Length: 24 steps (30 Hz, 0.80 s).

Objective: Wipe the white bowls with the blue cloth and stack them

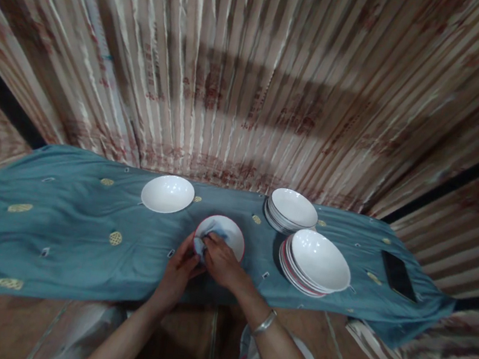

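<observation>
A white bowl with a red rim (236, 241) is tilted toward me over the front middle of the table. My left hand (182, 263) grips it at its left edge, the fingers partly hidden beneath the bowl. Inside the bowl, my right hand (220, 256) presses a bluish-grey cloth (215, 229) against the left part of the inner wall. Folds of the cloth also hang over the rim near my left thumb.
A single white dish (168, 194) lies at the back left. To the right stand a stack of dark-rimmed plates (293, 208) and a nearer stack of white dishes (321, 262). A black phone (398, 275) rests far right on the teal tablecloth (82, 239). Pleated curtains (246, 82) hang behind.
</observation>
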Each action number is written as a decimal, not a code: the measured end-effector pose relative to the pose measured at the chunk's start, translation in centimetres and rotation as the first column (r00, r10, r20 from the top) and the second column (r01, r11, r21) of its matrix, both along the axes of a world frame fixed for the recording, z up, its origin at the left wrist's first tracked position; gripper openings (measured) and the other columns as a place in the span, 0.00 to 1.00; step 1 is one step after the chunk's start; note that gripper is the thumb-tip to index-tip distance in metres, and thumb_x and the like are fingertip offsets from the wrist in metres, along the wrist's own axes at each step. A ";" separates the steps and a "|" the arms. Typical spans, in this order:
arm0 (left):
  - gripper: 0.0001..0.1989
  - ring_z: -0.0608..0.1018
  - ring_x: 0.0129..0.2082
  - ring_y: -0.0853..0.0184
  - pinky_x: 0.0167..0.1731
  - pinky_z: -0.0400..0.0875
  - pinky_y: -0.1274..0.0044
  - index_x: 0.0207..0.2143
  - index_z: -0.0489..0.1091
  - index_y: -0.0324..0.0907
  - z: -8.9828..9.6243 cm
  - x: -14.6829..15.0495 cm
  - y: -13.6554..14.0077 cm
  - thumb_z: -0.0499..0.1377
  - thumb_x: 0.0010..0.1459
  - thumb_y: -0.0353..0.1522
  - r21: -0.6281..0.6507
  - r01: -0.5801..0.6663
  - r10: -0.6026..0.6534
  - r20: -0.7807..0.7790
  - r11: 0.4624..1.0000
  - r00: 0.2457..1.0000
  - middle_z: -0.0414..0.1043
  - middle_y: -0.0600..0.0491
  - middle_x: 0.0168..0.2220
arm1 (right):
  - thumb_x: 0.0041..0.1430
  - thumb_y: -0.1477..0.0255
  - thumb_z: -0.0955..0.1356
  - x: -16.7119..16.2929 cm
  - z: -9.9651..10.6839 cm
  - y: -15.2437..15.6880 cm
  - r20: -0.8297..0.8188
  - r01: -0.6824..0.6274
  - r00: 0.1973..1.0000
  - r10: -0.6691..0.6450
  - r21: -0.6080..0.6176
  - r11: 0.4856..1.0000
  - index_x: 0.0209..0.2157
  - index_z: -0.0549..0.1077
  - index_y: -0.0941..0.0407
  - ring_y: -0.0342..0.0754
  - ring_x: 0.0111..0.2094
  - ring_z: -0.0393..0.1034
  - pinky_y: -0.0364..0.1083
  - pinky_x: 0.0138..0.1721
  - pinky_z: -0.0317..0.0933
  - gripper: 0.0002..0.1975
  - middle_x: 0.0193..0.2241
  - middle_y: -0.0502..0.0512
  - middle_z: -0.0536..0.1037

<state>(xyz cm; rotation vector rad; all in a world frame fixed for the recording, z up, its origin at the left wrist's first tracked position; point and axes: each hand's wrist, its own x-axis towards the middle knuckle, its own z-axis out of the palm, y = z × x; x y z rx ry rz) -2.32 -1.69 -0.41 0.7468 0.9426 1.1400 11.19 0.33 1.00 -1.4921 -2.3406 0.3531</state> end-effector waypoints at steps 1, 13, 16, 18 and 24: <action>0.36 0.68 0.55 0.50 0.42 0.75 0.65 0.55 0.63 0.47 0.0 0.0 0.0 0.67 0.42 0.39 0.012 0.007 -0.007 0.009 1.000 1.000 0.66 0.45 0.55 | 0.58 0.81 0.60 0.1 0.0 0.2 0.048 0.013 0.999 -0.013 0.011 1.000 0.47 0.68 0.64 0.52 0.54 0.61 0.50 0.55 0.57 0.16 0.49 0.67 0.69; 0.32 0.70 0.53 0.50 0.42 0.75 0.62 0.54 0.64 0.46 0.6 0.1 0.0 0.65 0.44 0.38 0.004 -0.006 0.006 0.033 1.000 0.999 0.66 0.47 0.55 | 0.58 0.78 0.62 2.6 1.5 -0.1 0.259 0.097 0.964 -0.062 -0.125 0.988 0.32 0.76 0.61 0.52 0.39 0.71 0.47 0.41 0.62 0.10 0.35 0.62 0.77; 0.29 0.65 0.57 0.49 0.42 0.75 0.63 0.53 0.66 0.46 0.8 0.1 0.1 0.63 0.48 0.42 0.003 -0.019 0.019 0.030 1.000 0.999 0.63 0.47 0.58 | 0.58 0.76 0.64 2.5 1.6 -0.1 0.089 -0.034 0.995 0.051 -0.182 0.983 0.31 0.77 0.58 0.48 0.37 0.72 0.43 0.37 0.61 0.08 0.33 0.56 0.79; 0.29 0.62 0.59 0.49 0.42 0.75 0.62 0.53 0.66 0.45 0.9 0.1 0.1 0.61 0.49 0.45 -0.013 -0.027 0.028 0.030 1.000 0.999 0.60 0.47 0.60 | 0.58 0.75 0.65 2.0 1.4 0.1 -0.012 -0.060 0.998 0.059 -0.186 0.981 0.31 0.76 0.57 0.47 0.36 0.72 0.41 0.36 0.60 0.08 0.32 0.54 0.79; 0.28 0.58 0.62 0.50 0.46 0.72 0.61 0.54 0.65 0.47 0.7 0.4 0.1 0.57 0.52 0.47 0.028 -0.006 0.005 0.022 1.000 1.000 0.57 0.48 0.62 | 0.59 0.76 0.62 0.3 1.0 1.5 -0.188 0.133 0.969 -0.162 -0.158 0.978 0.31 0.76 0.57 0.46 0.34 0.72 0.41 0.36 0.60 0.10 0.31 0.53 0.79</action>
